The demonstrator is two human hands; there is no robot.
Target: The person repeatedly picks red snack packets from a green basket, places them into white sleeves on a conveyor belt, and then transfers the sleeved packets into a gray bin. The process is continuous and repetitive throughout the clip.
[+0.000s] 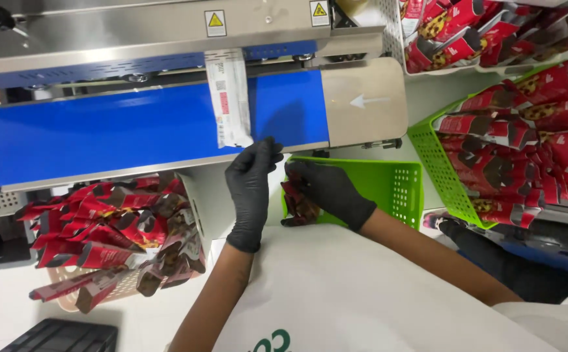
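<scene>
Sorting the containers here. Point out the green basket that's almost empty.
It is the small green basket in the middle, by the right hand; the green basket at right is heaped with red packets.

Blue belt point(101, 130) lies bare beside the white packet point(229, 98).

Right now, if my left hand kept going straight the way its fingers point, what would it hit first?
Probably the white packet lying on the blue conveyor belt; the left hand already has its fingertips at the packet's lower end.

Left grip point(251, 189) outstretched, right grip point(329, 189) curled
</scene>
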